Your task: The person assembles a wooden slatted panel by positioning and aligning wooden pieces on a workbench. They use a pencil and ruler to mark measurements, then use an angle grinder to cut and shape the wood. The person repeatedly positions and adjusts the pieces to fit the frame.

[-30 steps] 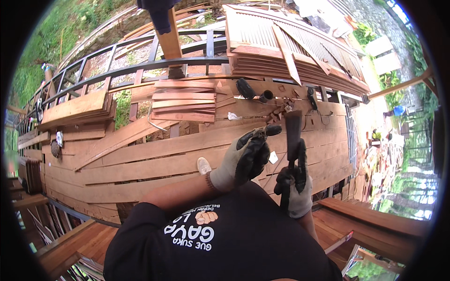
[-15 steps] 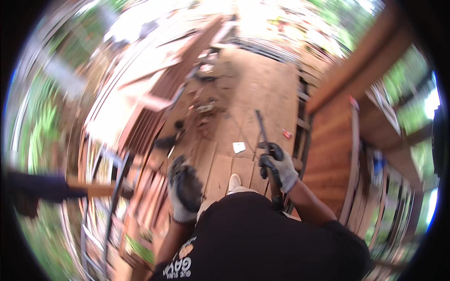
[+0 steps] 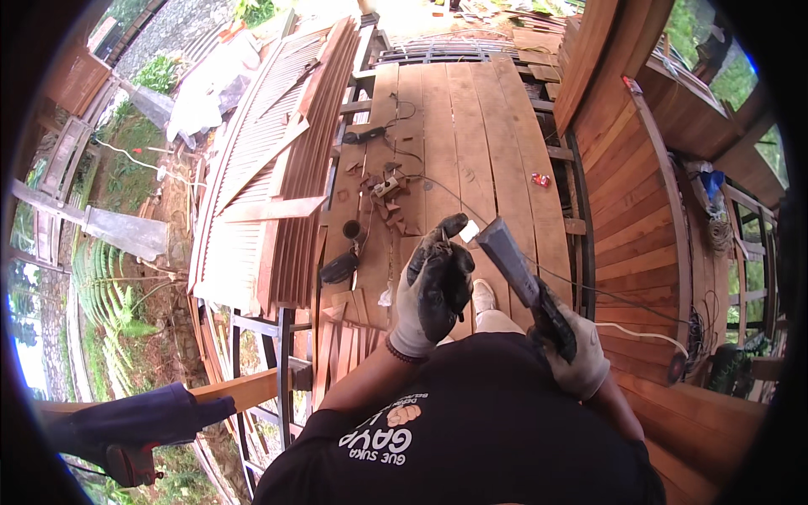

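Note:
My right hand [image 3: 574, 343], in a grey-white glove with dark fingers, grips a dark flat chisel-like tool [image 3: 507, 257]. Its broad end points up and leftward. Facing it, my left hand [image 3: 433, 295] wears a matching glove and has its fingers bent in, the index finger raised near the tool's end. Whether anything sits between the left fingertips is hidden. A small white piece [image 3: 469, 231] shows between that finger and the tool; I cannot tell if it lies on the floor. Both hands are in front of my black shirt, apart from each other.
Under me runs a plank floor [image 3: 459, 109] bearing wood offcuts [image 3: 391, 206], a black pouch [image 3: 339, 268], cords and a small red packet [image 3: 540, 179]. Stacked slats [image 3: 290, 151] line the left, a panelled wood wall [image 3: 627, 210] the right. Dark blue cloth [image 3: 143, 421] hangs over a beam.
My left hand has risen toward the middle and its fingers have curled. The right hand has turned the tool's broad end toward the left hand. The view has shifted and become sharper.

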`<state>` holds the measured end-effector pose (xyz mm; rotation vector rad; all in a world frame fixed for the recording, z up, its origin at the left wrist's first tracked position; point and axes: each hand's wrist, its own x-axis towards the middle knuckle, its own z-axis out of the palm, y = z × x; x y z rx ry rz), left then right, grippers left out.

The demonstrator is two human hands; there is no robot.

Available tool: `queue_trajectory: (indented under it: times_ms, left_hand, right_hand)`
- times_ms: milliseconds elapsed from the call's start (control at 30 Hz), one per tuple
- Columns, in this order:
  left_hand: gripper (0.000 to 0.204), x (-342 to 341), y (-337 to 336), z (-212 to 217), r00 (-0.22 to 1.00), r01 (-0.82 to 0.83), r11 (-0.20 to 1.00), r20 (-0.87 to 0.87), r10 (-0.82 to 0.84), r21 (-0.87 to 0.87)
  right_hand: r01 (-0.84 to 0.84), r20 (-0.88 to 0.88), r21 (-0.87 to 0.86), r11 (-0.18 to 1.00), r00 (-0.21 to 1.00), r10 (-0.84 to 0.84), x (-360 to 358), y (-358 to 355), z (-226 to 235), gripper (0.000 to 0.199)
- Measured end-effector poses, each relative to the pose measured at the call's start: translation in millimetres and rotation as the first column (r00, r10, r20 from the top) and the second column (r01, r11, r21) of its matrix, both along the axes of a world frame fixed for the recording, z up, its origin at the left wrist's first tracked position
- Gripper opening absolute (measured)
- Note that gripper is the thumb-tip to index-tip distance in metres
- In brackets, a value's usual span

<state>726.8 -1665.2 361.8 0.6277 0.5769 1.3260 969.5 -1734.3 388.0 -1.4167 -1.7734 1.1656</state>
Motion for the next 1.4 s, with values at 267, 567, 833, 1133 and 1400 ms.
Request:
queue_trajectory:
  times_ms: [267, 567, 833, 1133, 1400]
  left_hand:
    - [0.055, 8.5, -29.4, 21.1, 0.998, -0.063, 0.998, -0.016, 0.063, 0.014]
    - [0.085, -8.5, -51.9, 12.2, 0.995, 0.021, 0.981, -0.102, -0.001, 0.191]
    - [0.072, -7.4, -72.2, 19.3, 0.933, -0.102, 0.973, -0.318, 0.165, 0.205]
    - [0.06, 3.6, -76.3, 3.8, 0.969, -0.182, 0.967, -0.135, 0.207, 0.177]
    - [0.051, 11.1, -77.1, 12.8, 0.972, -0.219, 0.976, -0.086, 0.22, 0.016]
  right_hand:
    - [-0.177, 0.161, 0.049, 0.983, 0.973, 0.167, -16.7, -23.1, 18.6, 0.053]
    - [-0.227, 0.162, 0.133, 0.965, 0.965, 0.204, -25.2, -22.3, 23.3, 0.051]
    - [-0.276, 0.169, 0.129, 0.952, 0.953, 0.253, -24.0, -23.0, 21.3, 0.051]
    - [-0.254, 0.22, 0.219, 0.942, 0.954, 0.206, -26.4, -28.6, 9.7, 0.042]
    - [-0.208, 0.275, 0.298, 0.932, 0.953, 0.125, -32.3, -34.3, 6.4, 0.038]
